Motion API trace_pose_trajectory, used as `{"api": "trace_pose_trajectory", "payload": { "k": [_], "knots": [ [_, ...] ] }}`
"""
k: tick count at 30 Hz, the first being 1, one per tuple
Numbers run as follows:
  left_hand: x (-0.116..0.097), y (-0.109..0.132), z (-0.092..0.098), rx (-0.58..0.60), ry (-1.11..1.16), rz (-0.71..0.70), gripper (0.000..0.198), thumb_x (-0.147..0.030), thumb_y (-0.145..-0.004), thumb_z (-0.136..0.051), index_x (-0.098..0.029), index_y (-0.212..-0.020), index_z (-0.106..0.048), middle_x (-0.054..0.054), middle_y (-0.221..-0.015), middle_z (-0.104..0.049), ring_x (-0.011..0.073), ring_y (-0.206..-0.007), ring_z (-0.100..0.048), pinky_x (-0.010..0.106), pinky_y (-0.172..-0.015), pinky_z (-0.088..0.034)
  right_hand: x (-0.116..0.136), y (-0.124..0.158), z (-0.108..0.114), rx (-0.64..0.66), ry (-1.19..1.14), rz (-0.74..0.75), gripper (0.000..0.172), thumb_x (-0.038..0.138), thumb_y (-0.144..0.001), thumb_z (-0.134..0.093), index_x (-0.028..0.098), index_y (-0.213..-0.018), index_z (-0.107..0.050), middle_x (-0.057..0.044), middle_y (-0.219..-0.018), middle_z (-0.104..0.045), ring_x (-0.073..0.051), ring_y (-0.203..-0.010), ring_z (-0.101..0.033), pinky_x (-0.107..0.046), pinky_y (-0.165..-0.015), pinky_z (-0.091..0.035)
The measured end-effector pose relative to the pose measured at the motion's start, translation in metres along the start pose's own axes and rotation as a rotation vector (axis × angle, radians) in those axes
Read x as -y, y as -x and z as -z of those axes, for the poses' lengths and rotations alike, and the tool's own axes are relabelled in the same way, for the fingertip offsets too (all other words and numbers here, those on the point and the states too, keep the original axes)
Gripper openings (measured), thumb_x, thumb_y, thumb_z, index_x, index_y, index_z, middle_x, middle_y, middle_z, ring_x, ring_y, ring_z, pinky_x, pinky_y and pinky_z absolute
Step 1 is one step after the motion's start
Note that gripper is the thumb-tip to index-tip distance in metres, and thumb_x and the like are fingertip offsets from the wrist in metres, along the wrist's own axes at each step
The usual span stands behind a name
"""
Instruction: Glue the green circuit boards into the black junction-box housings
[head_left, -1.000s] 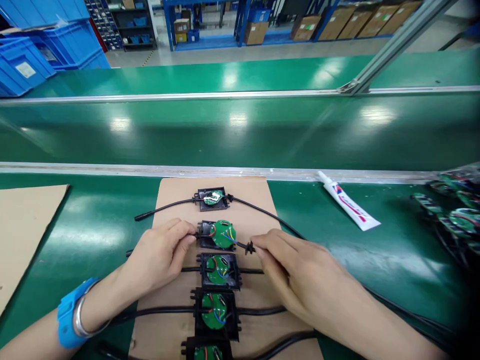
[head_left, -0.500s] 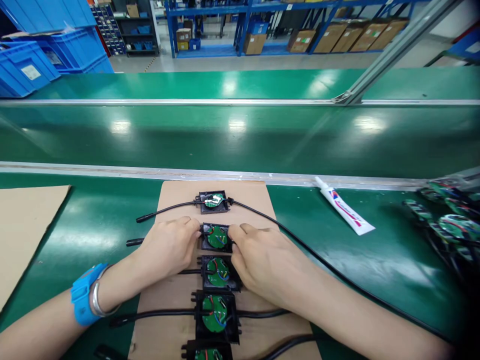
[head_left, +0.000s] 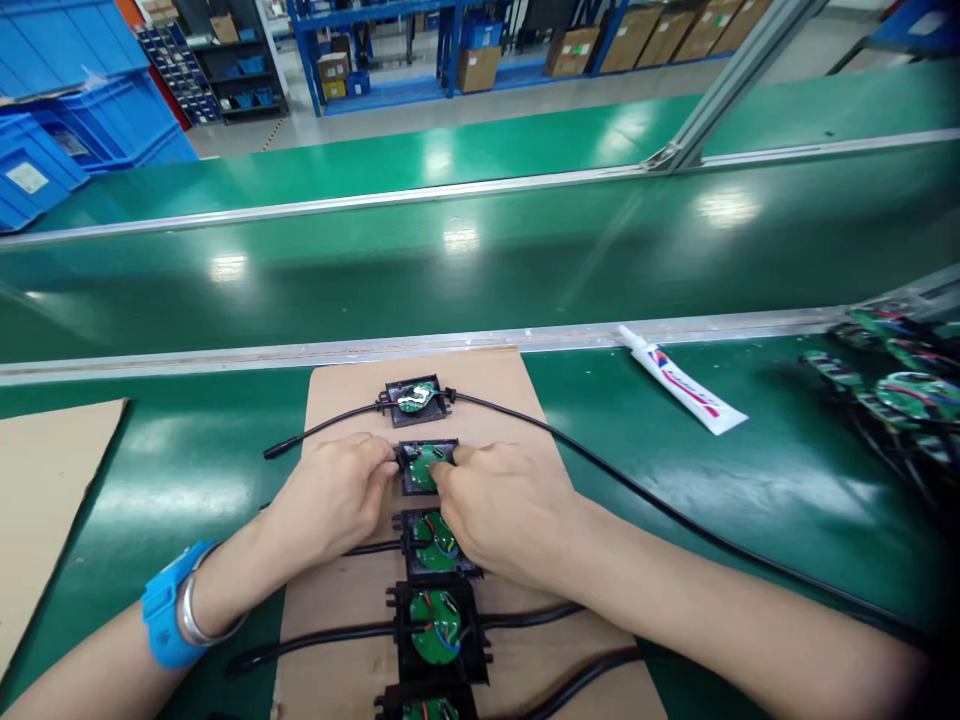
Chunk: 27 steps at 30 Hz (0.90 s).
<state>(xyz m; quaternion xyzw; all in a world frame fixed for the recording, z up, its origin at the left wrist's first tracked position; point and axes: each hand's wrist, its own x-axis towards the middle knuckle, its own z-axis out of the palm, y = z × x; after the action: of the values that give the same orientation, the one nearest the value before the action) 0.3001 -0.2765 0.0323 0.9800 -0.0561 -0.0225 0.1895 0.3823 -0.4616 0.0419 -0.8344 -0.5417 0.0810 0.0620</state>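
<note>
Several black plastic cases with round green circuit boards and black cables lie in a column on a cardboard sheet [head_left: 345, 385]. At the second case [head_left: 407, 482] from the back, my left hand [head_left: 337, 488] is closed, its fingertips pinching the left end where the cable enters. My right hand [head_left: 510, 500] is closed at the right side of the same case; its thumb reaches over the circuit board [head_left: 421, 467] and hides part of it. What lies beneath the right fingers is hidden. The farthest case [head_left: 427, 412] has white paste on its board.
A white tube [head_left: 682, 385] lies to the right, with a heap of wired circuit boards [head_left: 900, 400] beyond it. Another cardboard sheet [head_left: 52, 480] is at left. Metal rails [head_left: 360, 205] cross the green bench; blue bins [head_left: 37, 170] stand at back left.
My right hand has shifted left, its thumb moving from the case's right edge onto the circuit board. My left hand stays at the left end. The view has tilted.
</note>
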Motion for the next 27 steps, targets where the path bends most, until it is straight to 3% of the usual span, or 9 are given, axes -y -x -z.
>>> {"api": "trace_pose_trajectory", "payload": {
  "k": [7, 10, 13, 15, 17, 20, 24, 27],
  "knots": [
    [-0.012, -0.009, -0.003, 0.109, -0.315, 0.009, 0.020, -0.010, -0.076, -0.041, -0.014, -0.076, -0.061, 0.010, -0.072, -0.066, 0.0220, -0.062, -0.063, 0.033, -0.056, -0.050, 0.002, 0.000, 0.000, 0.009, -0.027, -0.010, 0.018, 0.014, -0.079, -0.047, 0.014, -0.076, -0.065, -0.007, -0.061, -0.060, -0.014, -0.050, -0.048, -0.031, -0.050, -0.018],
    [-0.010, -0.026, 0.004, 0.191, -0.316, 0.018, 0.014, -0.013, -0.069, -0.048, -0.017, -0.060, -0.059, 0.008, -0.063, -0.064, 0.0216, -0.056, -0.061, 0.031, -0.051, -0.047, 0.003, 0.000, -0.001, 0.012, -0.044, -0.014, 0.018, 0.014, -0.078, -0.047, 0.014, -0.074, -0.065, -0.008, -0.062, -0.060, -0.014, -0.051, -0.048, -0.031, -0.050, -0.019],
    [-0.006, -0.034, 0.012, 0.215, -0.280, 0.000, 0.021, -0.016, -0.071, -0.051, -0.019, -0.051, -0.057, 0.004, -0.055, -0.062, 0.0188, -0.052, -0.059, 0.028, -0.048, -0.046, 0.004, 0.001, -0.003, 0.007, -0.016, -0.011, 0.019, 0.013, -0.079, -0.047, 0.013, -0.075, -0.065, -0.008, -0.063, -0.061, -0.014, -0.051, -0.048, -0.031, -0.049, -0.017],
    [-0.006, -0.027, 0.013, 0.162, -0.286, 0.030, 0.022, -0.020, -0.079, -0.051, -0.018, -0.061, -0.064, 0.005, -0.066, -0.067, 0.0200, -0.059, -0.063, 0.030, -0.053, -0.050, 0.005, 0.001, -0.003, 0.004, -0.005, -0.012, 0.018, 0.013, -0.079, -0.047, 0.013, -0.077, -0.065, -0.008, -0.064, -0.062, -0.014, -0.051, -0.048, -0.031, -0.049, -0.017],
    [-0.009, -0.011, 0.008, 0.060, -0.290, 0.026, 0.023, -0.018, -0.085, -0.047, -0.015, -0.090, -0.069, 0.009, -0.089, -0.070, 0.0213, -0.076, -0.066, 0.033, -0.065, -0.055, 0.005, 0.002, -0.003, 0.010, -0.006, -0.014, 0.018, 0.013, -0.079, -0.049, 0.012, -0.079, -0.066, -0.009, -0.066, -0.063, -0.014, -0.051, -0.049, -0.030, -0.049, -0.018],
    [-0.017, 0.015, -0.011, -0.053, -0.367, -0.091, 0.045, -0.007, -0.083, -0.043, -0.011, -0.126, -0.055, 0.014, -0.116, -0.065, 0.0231, -0.098, -0.064, 0.035, -0.078, -0.057, 0.005, 0.003, -0.003, 0.016, -0.001, -0.009, 0.019, 0.013, -0.080, -0.049, 0.013, -0.081, -0.068, -0.010, -0.068, -0.066, -0.015, -0.053, -0.052, -0.030, -0.050, -0.023],
    [-0.032, 0.024, -0.034, -0.034, -0.603, -0.188, 0.054, -0.004, -0.074, -0.044, 0.005, -0.127, -0.051, 0.027, -0.121, -0.059, 0.0323, -0.107, -0.060, 0.039, -0.080, -0.057, 0.003, 0.002, -0.003, 0.016, -0.014, -0.015, 0.021, 0.016, -0.082, -0.048, 0.013, -0.084, -0.069, -0.010, -0.071, -0.067, -0.019, -0.058, -0.058, -0.030, -0.052, -0.028],
    [-0.036, 0.016, -0.035, 0.046, -0.636, -0.146, 0.058, -0.005, -0.071, -0.046, 0.005, -0.128, -0.050, 0.027, -0.117, -0.061, 0.0311, -0.101, -0.062, 0.036, -0.072, -0.058, 0.002, 0.001, -0.002, 0.065, -0.045, -0.044, 0.024, 0.019, -0.084, -0.046, 0.014, -0.087, -0.069, -0.011, -0.075, -0.069, -0.022, -0.064, -0.062, -0.031, -0.054, -0.033]
  ]
}}
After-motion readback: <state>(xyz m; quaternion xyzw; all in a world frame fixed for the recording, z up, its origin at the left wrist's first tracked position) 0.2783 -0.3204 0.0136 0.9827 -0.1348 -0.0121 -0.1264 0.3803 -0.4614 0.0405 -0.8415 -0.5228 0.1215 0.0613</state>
